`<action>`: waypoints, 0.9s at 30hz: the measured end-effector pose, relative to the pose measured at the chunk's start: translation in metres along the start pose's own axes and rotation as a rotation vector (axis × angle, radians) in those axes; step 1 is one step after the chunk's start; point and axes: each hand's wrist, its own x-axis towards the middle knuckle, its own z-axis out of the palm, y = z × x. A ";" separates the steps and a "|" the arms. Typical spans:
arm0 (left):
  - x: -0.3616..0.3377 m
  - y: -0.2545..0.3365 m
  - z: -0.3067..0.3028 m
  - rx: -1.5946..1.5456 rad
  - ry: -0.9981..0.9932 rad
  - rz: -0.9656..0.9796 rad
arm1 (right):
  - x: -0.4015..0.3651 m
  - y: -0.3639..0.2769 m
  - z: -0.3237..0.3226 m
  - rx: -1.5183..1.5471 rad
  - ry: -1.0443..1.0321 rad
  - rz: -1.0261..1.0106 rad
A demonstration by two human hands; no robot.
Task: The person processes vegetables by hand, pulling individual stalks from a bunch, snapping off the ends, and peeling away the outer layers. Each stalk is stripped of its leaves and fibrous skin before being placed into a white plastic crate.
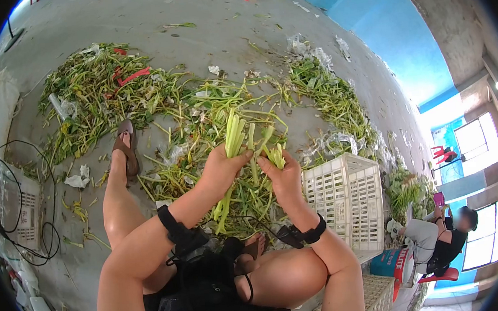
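My left hand [224, 166] is closed around a bunch of pale green celery stalks [234, 133]. Their cut ends point up past my fingers, and the lower part hangs below the hand. Close beside it, my right hand [284, 176] pinches a short clump of celery pieces [275, 155] between thumb and fingers. A thin single stalk [251, 137] stands between the two hands. Below them, loose celery trimmings [253, 205] cover the floor in front of my legs.
A white plastic crate [347, 197] stands right of my right hand. Heaps of discarded greens [100, 79] spread across the grey floor, with plastic scraps among them. Black cables [19, 199] lie at left. A seated person [449, 241] is at far right, near a blue bucket [389, 263].
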 end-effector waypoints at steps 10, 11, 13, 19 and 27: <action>-0.005 0.013 0.002 0.136 0.032 0.054 | 0.001 0.003 -0.006 -0.037 -0.091 0.078; -0.005 0.012 0.002 0.157 0.015 0.071 | 0.001 0.003 -0.007 -0.026 -0.083 0.086; -0.005 0.008 0.003 0.198 -0.018 0.105 | 0.001 0.005 -0.006 0.008 -0.074 0.066; -0.005 0.002 0.001 0.059 -0.034 0.008 | 0.000 0.003 -0.005 -0.013 -0.051 0.035; -0.001 -0.003 0.002 -0.170 -0.022 -0.092 | -0.002 0.002 0.001 -0.049 -0.027 -0.056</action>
